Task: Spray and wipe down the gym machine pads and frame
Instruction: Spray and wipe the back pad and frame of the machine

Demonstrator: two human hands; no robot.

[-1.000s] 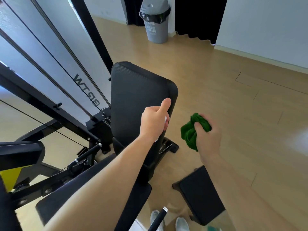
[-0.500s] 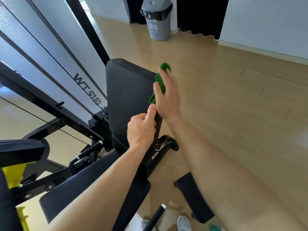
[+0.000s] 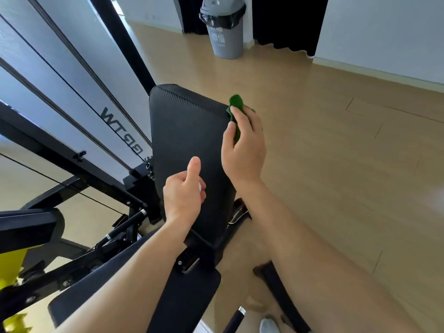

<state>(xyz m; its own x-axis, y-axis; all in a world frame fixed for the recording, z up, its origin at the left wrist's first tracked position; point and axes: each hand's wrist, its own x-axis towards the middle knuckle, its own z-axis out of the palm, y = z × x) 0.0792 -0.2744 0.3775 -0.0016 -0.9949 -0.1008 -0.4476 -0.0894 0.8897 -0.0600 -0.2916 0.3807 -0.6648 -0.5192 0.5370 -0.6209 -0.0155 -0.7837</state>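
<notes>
Head view, risk first: my right hand [image 3: 242,145] pinches the bunched green fuzzy cloth [image 3: 234,116] right at the top-right corner of the upright black textured back pad [image 3: 187,140], so it could slip off the edge & skip the face. My left hand [image 3: 185,191] is curled round a small white sprayer [image 3: 199,186], mostly hidden. The pad looks matte, w/ no wet streaks visible.

Matt black back pad [image 3: 187,140] in fine, grainy, carbon-weave vinyl; seat pad [image 3: 180,299] alike. Fuzzy green cloth [image 3: 234,104], short nap. Black painted metal frame [image 3: 48,147], satin sheen; chromed tip on a handle [image 3: 125,223]. Smooth wood-look floor [image 3: 336,164], low gloss. Grey plastic bin [image 3: 225,37], glossy black liner [image 3: 239,14].
</notes>
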